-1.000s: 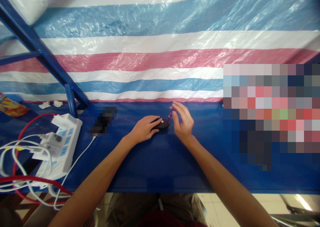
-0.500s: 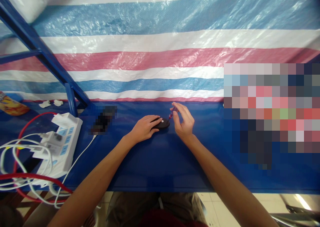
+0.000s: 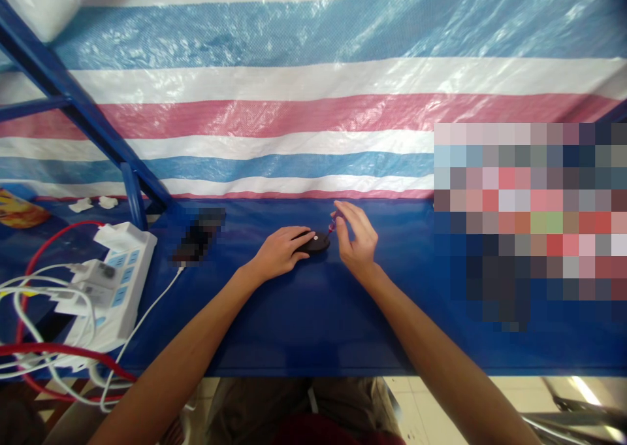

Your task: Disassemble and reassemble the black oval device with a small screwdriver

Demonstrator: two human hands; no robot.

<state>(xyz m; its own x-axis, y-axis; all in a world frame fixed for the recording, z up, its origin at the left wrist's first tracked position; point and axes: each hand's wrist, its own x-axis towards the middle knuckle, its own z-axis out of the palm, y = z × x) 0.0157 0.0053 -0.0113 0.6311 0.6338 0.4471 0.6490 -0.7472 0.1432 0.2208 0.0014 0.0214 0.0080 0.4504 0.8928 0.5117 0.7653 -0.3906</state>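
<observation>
A black, oval object (image 3: 317,242) that looks like a computer mouse lies on the blue table, a small pale spot on its upper face. My left hand (image 3: 283,250) grips its left end, fingers over the top and thumb along the near side. In my right hand (image 3: 359,239) is a small screwdriver (image 3: 332,225) with a purple handle, pinched between thumb and fingers. It slants down to the left, its tip at the object's right end. Whether the tip sits in a hole is too small to tell.
On the left stand a white power strip (image 3: 128,281) with plugged-in chargers, tangled white and red cables, and a blurred dark phone (image 3: 198,236) on a cable. A blue metal frame (image 3: 98,128) rises behind. Pixelated items cover the right side; striped sheeting (image 3: 274,115) hangs at the back.
The whole view has shifted slightly. My right fingers and the screwdriver handle have changed angle a little, while the tip stays at the black object. My left hand keeps its hold.
</observation>
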